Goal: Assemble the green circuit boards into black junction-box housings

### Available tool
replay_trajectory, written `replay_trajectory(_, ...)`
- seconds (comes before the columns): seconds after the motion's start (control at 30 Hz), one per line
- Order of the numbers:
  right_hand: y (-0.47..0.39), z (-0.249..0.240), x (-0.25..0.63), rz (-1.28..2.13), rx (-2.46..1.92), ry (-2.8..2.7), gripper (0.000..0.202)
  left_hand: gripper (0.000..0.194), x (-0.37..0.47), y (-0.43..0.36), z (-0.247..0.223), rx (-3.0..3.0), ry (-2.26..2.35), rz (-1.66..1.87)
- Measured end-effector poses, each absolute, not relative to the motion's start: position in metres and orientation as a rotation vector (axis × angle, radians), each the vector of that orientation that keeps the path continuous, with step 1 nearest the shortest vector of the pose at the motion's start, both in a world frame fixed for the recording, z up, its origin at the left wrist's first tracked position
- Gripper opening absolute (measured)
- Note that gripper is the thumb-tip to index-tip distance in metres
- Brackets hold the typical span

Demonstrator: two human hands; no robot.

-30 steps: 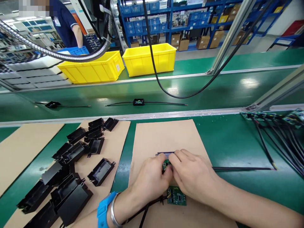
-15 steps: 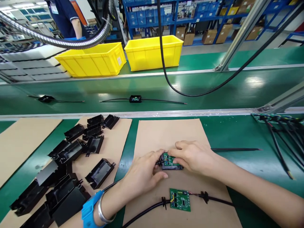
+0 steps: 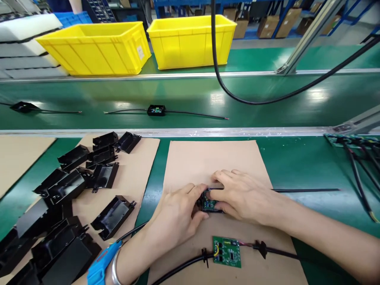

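- Circuit board (image 3: 210, 205) in a black housing (image 3: 212, 211) lies beneath your fingers on the cardboard sheet (image 3: 208, 160) on the green tabletop (image 3: 297, 162); this unit looks partly done.
- To your left sits a heap of black cases (image 3: 67, 188); those whose insides show hold no board.
- Your left hand (image 3: 176, 213) curves around the housing's left end, your right hand (image 3: 245, 198) covers its right part; each grip is narrow, but whether either pinches cannot be told.
- At far right, several cabled boards (image 3: 354, 140) lie unhoused.
- Farther back, one cabled unit (image 3: 156, 110) shows its board inside an open case; the dark unit (image 3: 25, 107) left of it is unclear.
- Nearest you, a loose board (image 3: 228, 252), cabled at both ends, lies uncased.
- Your fingers hide whether the housed board sits fully down.
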State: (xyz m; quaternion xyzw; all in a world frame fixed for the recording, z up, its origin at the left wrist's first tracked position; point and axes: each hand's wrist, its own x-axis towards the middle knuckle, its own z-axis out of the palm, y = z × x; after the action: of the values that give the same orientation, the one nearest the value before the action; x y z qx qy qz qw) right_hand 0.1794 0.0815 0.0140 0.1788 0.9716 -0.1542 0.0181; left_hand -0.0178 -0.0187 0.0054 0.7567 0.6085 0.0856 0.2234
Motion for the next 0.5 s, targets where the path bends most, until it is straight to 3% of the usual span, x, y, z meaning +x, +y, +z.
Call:
replay_trajectory(0.23, 0.078, 0.008, 0.177, -0.482, 0.594, 3.056, 0.008, 0.061, -0.027, -0.020, 0.005, 2.172, 1.602, 0.247)
replay_trajectory(0.4, 0.077, 0.005, 0.177, -0.549, 0.626, 3.080, 0.011, 0.016, -0.024, -0.022, 0.016, 2.311, 1.743, 0.049)
replay_trajectory(0.5, 0.077, 0.003, 0.179, -0.559, 0.609, 3.113, 0.011, 0.016, -0.015, -0.019, 0.025, 2.314, 1.766, -0.036)
